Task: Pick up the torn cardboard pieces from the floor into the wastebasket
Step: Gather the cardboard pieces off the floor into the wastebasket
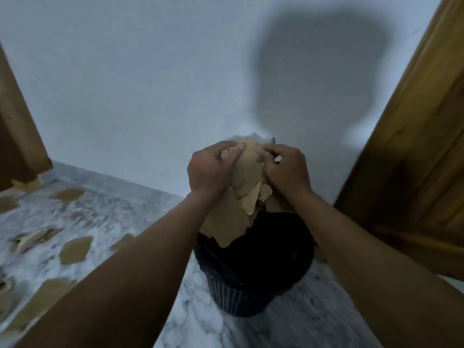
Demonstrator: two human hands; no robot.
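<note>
A bundle of torn brown cardboard pieces [244, 194] hangs between both hands, right over the dark ribbed wastebasket [251, 285]. My left hand [211, 169] grips the bundle's left side, thumb on top. Its upper right edge is pinched by my right hand [286, 168]. The lowest pieces dip to the basket's rim. Several more torn cardboard pieces [75, 249] lie scattered on the marble floor to the left, some under my left forearm.
The wastebasket stands on a white marble floor [200, 322] close to a pale wall [150, 84]. A wooden door [414, 159] stands to the right. Wooden furniture [17, 136] sits at the far left edge.
</note>
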